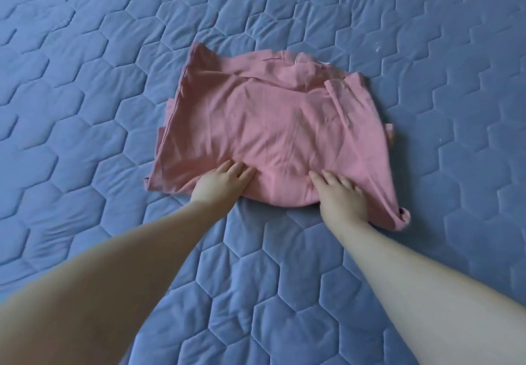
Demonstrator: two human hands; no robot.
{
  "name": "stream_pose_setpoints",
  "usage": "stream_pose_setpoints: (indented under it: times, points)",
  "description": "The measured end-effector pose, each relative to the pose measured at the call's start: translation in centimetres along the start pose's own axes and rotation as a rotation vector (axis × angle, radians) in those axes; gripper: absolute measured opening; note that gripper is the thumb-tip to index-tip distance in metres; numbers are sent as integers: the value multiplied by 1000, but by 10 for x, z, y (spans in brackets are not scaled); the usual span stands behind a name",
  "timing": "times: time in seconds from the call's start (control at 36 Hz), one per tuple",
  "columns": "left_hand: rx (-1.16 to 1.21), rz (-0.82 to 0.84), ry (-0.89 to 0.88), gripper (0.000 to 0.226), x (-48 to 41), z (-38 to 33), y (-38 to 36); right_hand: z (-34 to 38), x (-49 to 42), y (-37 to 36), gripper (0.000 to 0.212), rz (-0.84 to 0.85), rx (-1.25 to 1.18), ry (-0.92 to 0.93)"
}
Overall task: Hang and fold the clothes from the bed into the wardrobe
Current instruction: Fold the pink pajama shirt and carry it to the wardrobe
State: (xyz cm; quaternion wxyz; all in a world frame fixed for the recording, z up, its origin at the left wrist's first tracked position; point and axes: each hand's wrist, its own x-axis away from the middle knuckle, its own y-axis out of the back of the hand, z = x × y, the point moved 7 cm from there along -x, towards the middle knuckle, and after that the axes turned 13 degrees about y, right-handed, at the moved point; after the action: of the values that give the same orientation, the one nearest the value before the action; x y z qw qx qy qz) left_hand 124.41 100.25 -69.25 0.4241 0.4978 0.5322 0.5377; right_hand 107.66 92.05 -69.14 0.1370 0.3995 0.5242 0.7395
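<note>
The fingers (240,168) of the left hand (225,184) lie straight and close together, flat on the near edge of a folded pink fabric garment (273,119), with the palm facing down. The fingers (331,179) of the right hand (343,198) are likewise straight, slightly spread, and press palm-down on the same near edge, closer to the garment's right corner. Both hands are flat and uncurled, touching the cloth from above rather than gripping it. Between the two hands the near edge bulges toward the person in a soft curve, and creases run from under the fingertips up into the middle of the cloth. The garment lies in several layers: extra edges of pink cloth peek out along its left side and at its right side, and a small rolled corner sticks out just to the right of the right wrist. Its far edge is uneven, with a raised point at the far left corner and a folded flap near the far right. The garment rests on a blue quilted cover (85,85) stitched in a hexagon pattern, which spreads over the bed (427,250) on every side. Both bare forearms reach in from the bottom of the view, the left from the lower left corner and the right from the lower right.
</note>
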Motion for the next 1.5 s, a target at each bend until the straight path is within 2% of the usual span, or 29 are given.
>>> stream_pose_setpoints:
  times: [0.06, 0.14, 0.22, 0.31, 0.44, 0.56, 0.67, 0.78, 0.83, 0.92, 0.97, 1.06, 1.14, 1.25, 1.33, 1.42, 1.5]
  points:
    - [55, -5, -12, 48, -2, 0, 0, 1, -1, 0, 52, -26, -18, 29]
    - [17, -3, -7, 49, 1, 1, -1, 3, 11, -1, 54, -33, -57, 33]
    - [-28, 188, 30, 41, 9, -6, 1, 3, 32, -1, 58, -36, -97, 14]
    - [-121, 393, 58, 44, 25, -15, -2, 5, 51, -2, 59, -21, -125, 19]
    - [-166, 574, 52, 32, 59, -34, 2, 15, 88, -12, 60, 80, -124, 24]
    - [-203, 697, -8, 40, 98, -57, 6, 21, 127, -27, 60, 190, -145, 30]
    - [-175, 855, -75, 36, 146, -79, 3, 31, 175, -50, 62, 319, -182, 38]
    - [-166, 1027, -121, 37, 198, -101, -5, 42, 223, -78, 52, 487, -235, 78]
    - [-115, 1079, -102, 43, 213, -107, -7, 42, 234, -89, 50, 538, -223, 132]
    - [23, 1172, 3, 66, 222, -107, -7, 37, 234, -88, 64, 524, -298, 113]
    - [79, 1126, 80, 64, 215, -104, -6, 26, 223, -76, 65, 385, -324, 21]
    - [139, 972, 178, 52, 194, -101, -2, 10, 206, -56, 69, 125, -242, -137]
    - [195, 898, 273, 43, 177, -98, -3, -1, 195, -57, 68, 86, -275, -276]
    - [269, 819, 334, 32, 155, -99, -8, -23, 177, -68, 46, 54, -388, -382]
    - [290, 780, 395, 27, 146, -99, -13, -31, 165, -63, 26, 9, -348, -371]
    - [366, 769, 458, 24, 138, -99, -15, -46, 156, -41, 21, -162, -380, -410]
    - [535, 660, 598, 32, 120, -94, -10, -83, 158, -24, 19, -400, -652, -601]
